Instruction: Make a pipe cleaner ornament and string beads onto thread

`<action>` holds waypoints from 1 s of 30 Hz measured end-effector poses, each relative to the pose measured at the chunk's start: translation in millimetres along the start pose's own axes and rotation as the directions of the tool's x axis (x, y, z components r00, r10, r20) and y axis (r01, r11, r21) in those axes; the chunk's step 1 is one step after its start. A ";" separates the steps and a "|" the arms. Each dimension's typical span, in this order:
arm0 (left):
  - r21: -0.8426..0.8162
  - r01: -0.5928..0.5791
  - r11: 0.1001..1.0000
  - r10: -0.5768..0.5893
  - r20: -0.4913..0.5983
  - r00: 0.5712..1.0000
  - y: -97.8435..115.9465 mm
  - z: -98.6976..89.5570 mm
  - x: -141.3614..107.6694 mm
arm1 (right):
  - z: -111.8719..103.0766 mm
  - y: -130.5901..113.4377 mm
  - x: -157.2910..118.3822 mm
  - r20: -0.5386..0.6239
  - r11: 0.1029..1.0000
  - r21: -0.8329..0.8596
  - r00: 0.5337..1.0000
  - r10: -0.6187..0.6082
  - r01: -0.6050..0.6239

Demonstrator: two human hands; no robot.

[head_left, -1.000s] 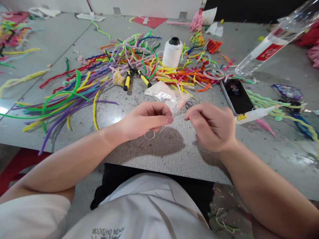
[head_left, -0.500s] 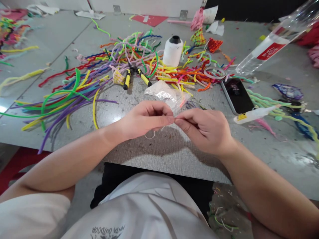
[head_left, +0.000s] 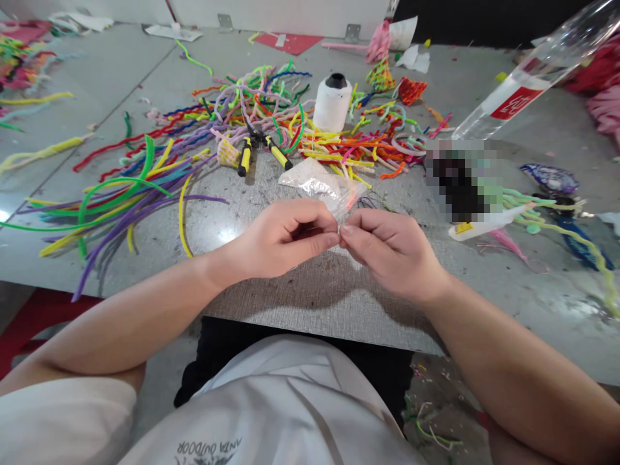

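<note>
My left hand (head_left: 290, 237) and my right hand (head_left: 394, 248) meet fingertip to fingertip above the near part of the table. Both are closed in a pinch, thumb against forefinger. A tiny pale bit of thin white thread (head_left: 340, 228) shows where the fingertips meet; most of it is hidden by the fingers. Just beyond the hands lies a clear plastic bag (head_left: 317, 181). Farther back are pliers (head_left: 261, 147) with yellow and black handles, and a white thread cone (head_left: 333, 103) standing upright.
Many coloured fuzzy stems (head_left: 242, 110) are heaped across the back, with longer ones (head_left: 121, 194) fanned at left. To the right are a white glue bottle (head_left: 484, 223), a blurred-out dark object (head_left: 460, 184) and a tilted clear water bottle (head_left: 523, 90). The table's front edge (head_left: 310, 329) runs near my body.
The loop of thin white thread that hung below my left hand no longer shows clearly. My right fingers have curled slightly more, and both hands remain together at the fingertips.
</note>
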State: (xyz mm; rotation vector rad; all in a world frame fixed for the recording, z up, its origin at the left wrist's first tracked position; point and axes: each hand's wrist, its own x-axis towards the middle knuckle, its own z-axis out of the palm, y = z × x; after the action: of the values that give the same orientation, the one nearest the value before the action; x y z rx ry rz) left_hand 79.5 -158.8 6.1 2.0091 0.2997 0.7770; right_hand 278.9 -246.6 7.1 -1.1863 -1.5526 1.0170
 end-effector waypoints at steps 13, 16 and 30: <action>0.088 -0.201 0.976 0.199 0.029 0.980 4.0 -6.5 1.4 | -11.0 -11.3 11.4 -0.107 0.786 0.568 0.925 0.364 -0.243; 0.017 -0.108 0.994 0.108 0.040 0.993 5.5 -6.0 0.3 | -17.0 -9.6 18.2 -0.153 0.714 0.662 0.892 0.426 -0.228; -0.370 0.358 0.857 -0.383 0.007 0.924 4.6 -1.1 2.7 | -8.7 29.1 20.3 -0.162 0.692 0.656 0.839 0.520 -0.302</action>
State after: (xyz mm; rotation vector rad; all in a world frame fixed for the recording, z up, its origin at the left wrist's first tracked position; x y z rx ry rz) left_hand 80.4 -159.2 11.4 1.5131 0.5251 0.6011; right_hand 291.3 -220.3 -15.0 -1.1764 -0.5862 1.3915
